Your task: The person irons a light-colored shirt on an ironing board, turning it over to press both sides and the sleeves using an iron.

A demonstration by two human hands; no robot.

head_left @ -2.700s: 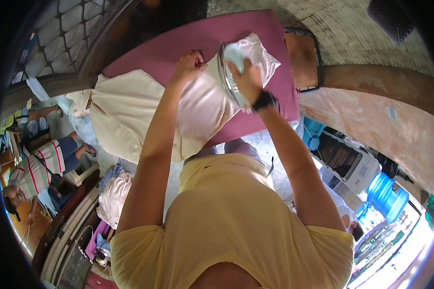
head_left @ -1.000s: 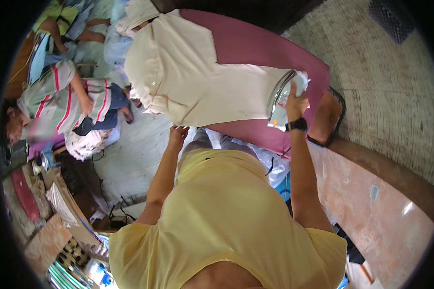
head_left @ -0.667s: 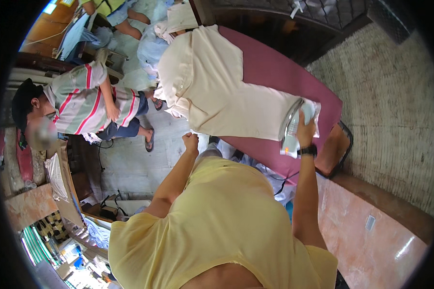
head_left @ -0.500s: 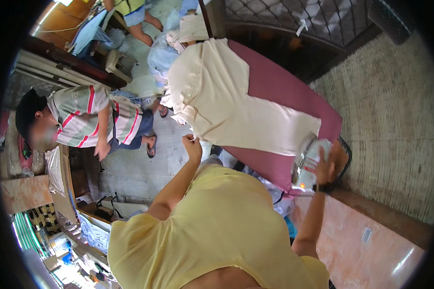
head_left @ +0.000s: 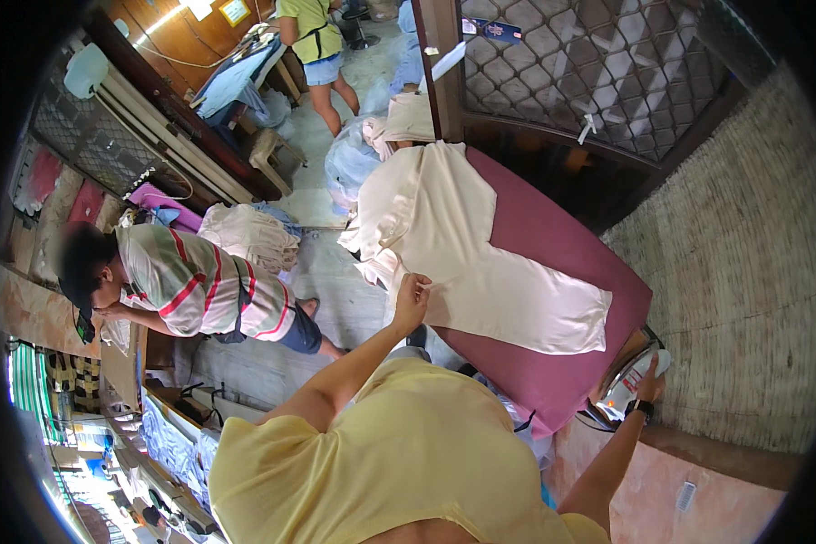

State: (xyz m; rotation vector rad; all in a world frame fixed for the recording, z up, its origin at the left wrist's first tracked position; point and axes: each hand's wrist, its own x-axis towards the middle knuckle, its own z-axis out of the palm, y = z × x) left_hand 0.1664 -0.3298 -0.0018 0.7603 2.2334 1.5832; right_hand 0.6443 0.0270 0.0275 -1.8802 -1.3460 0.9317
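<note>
A cream shirt lies spread over the maroon ironing board, one sleeve stretched flat toward the board's right end. At the shirt's near edge, my left hand is closed in a pinch on the fabric. My right hand is wrapped round the handle of a clothes iron, just beyond the right end of the board and off the cloth. What lies under the iron is mostly hidden. A dark band circles my right wrist.
To the left, a person in a striped shirt bends over; another person stands at the back. Plastic-wrapped bundles sit beyond the board. A dark lattice door is at the far right, a pinkish ledge at the near right.
The iron has moved off the sleeve to beyond the board's right end with my right hand. My left hand has shifted along the shirt's near edge. The person in stripes has bent lower.
</note>
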